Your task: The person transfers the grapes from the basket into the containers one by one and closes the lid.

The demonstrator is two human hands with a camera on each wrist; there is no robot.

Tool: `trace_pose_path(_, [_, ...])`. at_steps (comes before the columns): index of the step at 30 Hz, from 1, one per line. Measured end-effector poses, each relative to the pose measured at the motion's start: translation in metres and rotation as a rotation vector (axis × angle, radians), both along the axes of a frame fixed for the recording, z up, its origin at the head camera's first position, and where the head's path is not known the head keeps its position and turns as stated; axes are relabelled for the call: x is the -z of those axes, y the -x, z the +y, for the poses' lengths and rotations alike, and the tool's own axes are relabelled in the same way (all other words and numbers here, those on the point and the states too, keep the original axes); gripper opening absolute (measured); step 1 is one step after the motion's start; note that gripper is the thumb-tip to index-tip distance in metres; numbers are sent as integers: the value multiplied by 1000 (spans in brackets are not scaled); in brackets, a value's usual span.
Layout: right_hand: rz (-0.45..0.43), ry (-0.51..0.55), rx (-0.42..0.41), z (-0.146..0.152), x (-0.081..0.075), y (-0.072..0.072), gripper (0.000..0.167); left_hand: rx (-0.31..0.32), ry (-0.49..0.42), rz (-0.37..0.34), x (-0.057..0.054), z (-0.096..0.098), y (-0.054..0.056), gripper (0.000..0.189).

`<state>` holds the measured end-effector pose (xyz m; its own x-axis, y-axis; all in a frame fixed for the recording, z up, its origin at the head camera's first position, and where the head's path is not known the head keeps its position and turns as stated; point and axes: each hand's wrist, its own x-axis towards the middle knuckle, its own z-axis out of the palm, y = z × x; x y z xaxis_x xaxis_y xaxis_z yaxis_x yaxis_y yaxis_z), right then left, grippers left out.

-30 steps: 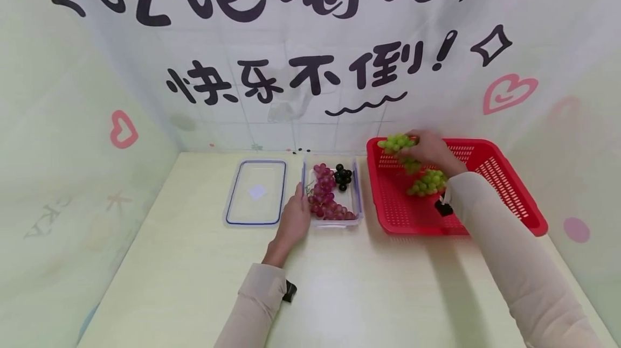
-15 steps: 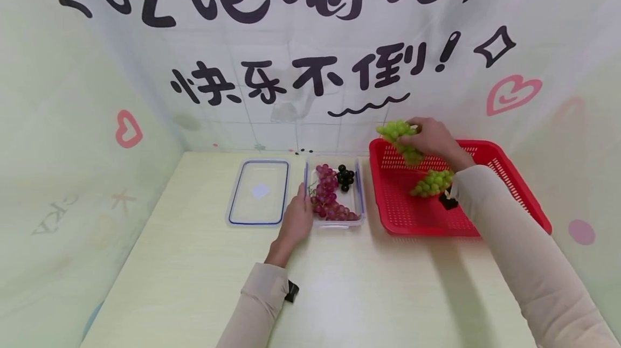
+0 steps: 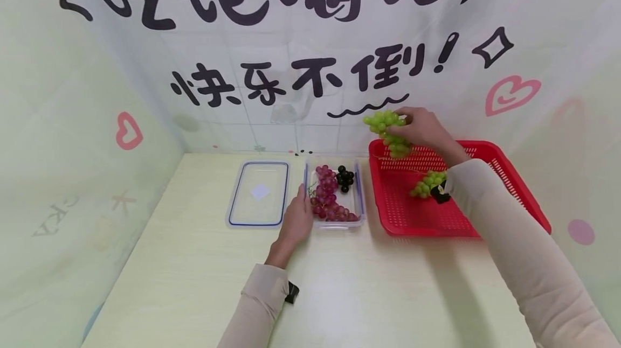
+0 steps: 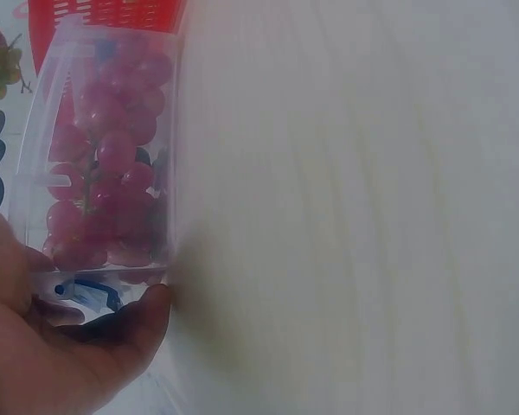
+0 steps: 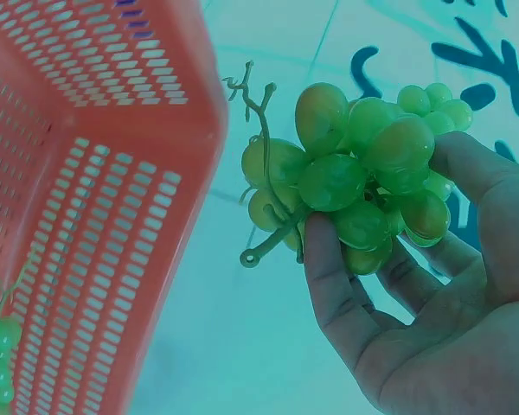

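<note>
My right hand (image 3: 419, 128) pinches a bunch of green grapes (image 3: 383, 122) above the back left rim of the red basket (image 3: 395, 227). In the right wrist view, thumb and fingers close around these green grapes (image 5: 363, 173), with a bare stem sticking out. My left hand (image 3: 296, 217) rests against the left side of a clear plastic container (image 3: 339, 224). Inside the container lie red grapes (image 3: 326, 189) and a small dark bunch of grapes (image 3: 345, 178). The left wrist view shows the thumb (image 4: 151, 324) at the container's lower corner.
Another bunch of green grapes (image 3: 428, 183) lies in the basket, partly hidden by the right wrist. A clear lid (image 3: 259, 213) with a blue seal lies flat left of the container. A printed cloth wall (image 3: 291, 138) stands behind the table.
My right hand has lifted the held green grapes up from the basket, then moved slightly left. The left hand stays at the container. The head view has shifted a little.
</note>
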<state>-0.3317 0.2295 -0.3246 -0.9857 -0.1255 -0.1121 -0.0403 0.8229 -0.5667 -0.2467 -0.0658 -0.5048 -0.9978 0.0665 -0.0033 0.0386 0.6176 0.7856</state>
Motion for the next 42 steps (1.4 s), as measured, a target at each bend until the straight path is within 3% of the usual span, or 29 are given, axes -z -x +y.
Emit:
trace_pose_path(6, [9,56,-28,-15,6,0,58,-10,-4,-19,3,-3,-5,52])
trace_pose_path(12, [36,109,-30,-27,3,4,58,4,-23,-1,0,-1,-2,52])
trace_pose_path(22, [-33,252,-47,-55,11,3,56,8,-26,15,0,-2,-3,52])
trace_pose_path(42, [-168,266,-68,-90,48,-1,52,-1,9,38,-1,0,-3,51])
